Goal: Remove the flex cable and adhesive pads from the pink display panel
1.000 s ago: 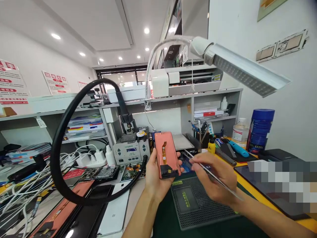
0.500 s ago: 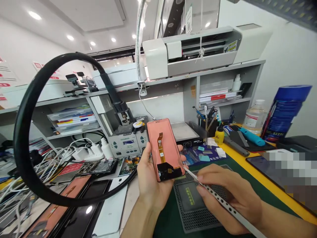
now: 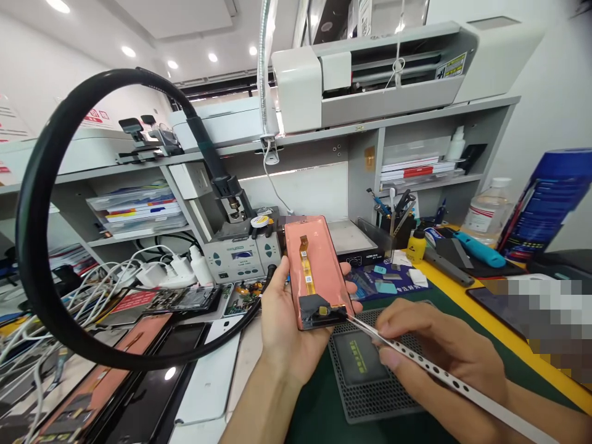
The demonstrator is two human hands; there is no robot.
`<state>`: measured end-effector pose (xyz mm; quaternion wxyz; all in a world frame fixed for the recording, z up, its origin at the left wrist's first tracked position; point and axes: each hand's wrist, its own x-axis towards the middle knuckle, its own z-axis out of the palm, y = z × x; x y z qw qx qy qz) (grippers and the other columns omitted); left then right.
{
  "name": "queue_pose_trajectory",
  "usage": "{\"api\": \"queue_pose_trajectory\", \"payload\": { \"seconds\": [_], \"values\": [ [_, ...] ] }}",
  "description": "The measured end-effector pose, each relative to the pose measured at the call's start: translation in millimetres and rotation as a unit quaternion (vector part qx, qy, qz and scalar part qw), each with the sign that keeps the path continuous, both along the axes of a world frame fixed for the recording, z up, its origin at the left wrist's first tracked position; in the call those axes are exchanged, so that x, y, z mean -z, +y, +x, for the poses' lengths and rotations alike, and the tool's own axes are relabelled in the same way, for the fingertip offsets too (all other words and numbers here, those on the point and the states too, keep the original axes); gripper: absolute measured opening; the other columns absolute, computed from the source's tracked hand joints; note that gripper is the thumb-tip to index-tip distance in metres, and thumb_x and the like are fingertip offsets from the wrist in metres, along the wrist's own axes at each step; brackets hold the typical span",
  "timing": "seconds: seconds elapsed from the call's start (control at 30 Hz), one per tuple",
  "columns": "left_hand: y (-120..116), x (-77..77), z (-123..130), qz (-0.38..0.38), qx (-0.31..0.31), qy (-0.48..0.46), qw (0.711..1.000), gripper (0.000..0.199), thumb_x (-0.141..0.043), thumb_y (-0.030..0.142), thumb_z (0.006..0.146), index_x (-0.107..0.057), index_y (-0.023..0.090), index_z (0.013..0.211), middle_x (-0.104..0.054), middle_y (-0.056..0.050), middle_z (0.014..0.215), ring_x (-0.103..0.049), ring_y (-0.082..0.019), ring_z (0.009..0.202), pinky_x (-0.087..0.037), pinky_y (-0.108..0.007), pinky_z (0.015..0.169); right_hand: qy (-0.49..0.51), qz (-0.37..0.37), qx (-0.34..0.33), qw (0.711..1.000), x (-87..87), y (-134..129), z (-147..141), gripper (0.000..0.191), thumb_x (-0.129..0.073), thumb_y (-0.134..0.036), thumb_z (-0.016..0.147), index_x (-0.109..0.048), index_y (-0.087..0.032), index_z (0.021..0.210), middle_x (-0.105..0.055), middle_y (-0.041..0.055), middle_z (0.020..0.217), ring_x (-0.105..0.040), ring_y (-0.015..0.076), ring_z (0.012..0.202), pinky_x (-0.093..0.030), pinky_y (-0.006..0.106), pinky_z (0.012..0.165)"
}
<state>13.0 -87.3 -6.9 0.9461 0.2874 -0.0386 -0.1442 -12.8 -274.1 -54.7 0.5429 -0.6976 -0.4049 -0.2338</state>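
I see the left hand (image 3: 287, 336) clasping the phone screen (image 3: 329, 262) (long axis away), right hand (image 3: 451, 342) pinching tweezers (image 3: 444, 374) at its near-right corner.

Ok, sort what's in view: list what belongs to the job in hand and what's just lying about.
In the job:
pink-backed panel, held in the left hand
slim metal tool, held in the right hand, tip at the panel's lower right corner

Apparently just lying about:
white phone
yellow bottle
clear bottle
white power strip
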Motion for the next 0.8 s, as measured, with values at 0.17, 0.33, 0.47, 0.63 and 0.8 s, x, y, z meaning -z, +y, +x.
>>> {"api": "queue_pose_trajectory", "payload": {
  "seconds": [0.17,0.33,0.47,0.63,0.8],
  "values": [
    [1.1,1.5,1.7,-0.002,0.009,0.006,1.000,0.055,-0.035,0.048,0.102,-0.068,0.008,0.122,-0.074,-0.021,0.103,-0.072,-0.030,0.075,-0.061,-0.044,0.064,0.023,0.012,0.000,1.000,4.3,-2.5,-0.7,0.033,-0.063,-0.002,0.083,-0.059,-0.024,0.108,-0.061,0.0040,0.087,-0.062,0.0194,0.073,-0.051,0.030,0.059],
    [0.3,1.4,3.0,0.000,0.021,0.014,1.000,0.057,-0.033,0.048,0.102,-0.065,0.006,0.126,-0.073,-0.022,0.106,-0.073,-0.030,0.075,-0.061,-0.043,0.064,0.004,0.009,0.015,1.000,1.2,-2.0,-1.8,0.031,-0.062,-0.003,0.083,-0.060,-0.025,0.105,-0.063,0.0042,0.086,-0.065,0.0210,0.077,-0.051,0.031,0.060],
    [0.0,2.2,3.2,-0.003,0.023,0.011,1.000,0.057,-0.033,0.047,0.103,-0.063,0.007,0.129,-0.073,-0.021,0.106,-0.073,-0.029,0.074,-0.061,-0.043,0.064,0.010,0.009,0.017,1.000,-1.1,-0.6,-2.9,0.029,-0.062,-0.003,0.083,-0.060,-0.025,0.103,-0.063,0.0035,0.086,-0.063,0.0194,0.073,-0.052,0.030,0.059],
    [0.1,2.4,3.8,-0.008,0.024,0.023,0.999,0.056,-0.032,0.046,0.103,-0.063,0.006,0.127,-0.073,-0.022,0.106,-0.072,-0.029,0.074,-0.060,-0.043,0.064,0.016,0.014,0.012,1.000,0.4,-0.2,-3.1,0.031,-0.063,-0.004,0.083,-0.060,-0.024,0.106,-0.062,0.0030,0.084,-0.062,0.0187,0.069,-0.051,0.030,0.057],
    [0.2,1.8,4.5,-0.010,0.028,0.026,0.999,0.056,-0.031,0.045,0.103,-0.063,0.006,0.127,-0.072,-0.022,0.106,-0.072,-0.030,0.075,-0.060,-0.043,0.064,0.013,0.007,0.020,1.000,0.6,-0.7,-2.9,0.030,-0.064,-0.005,0.083,-0.061,-0.025,0.105,-0.063,0.0031,0.084,-0.063,0.0193,0.070,-0.051,0.031,0.057]
  ]
}}
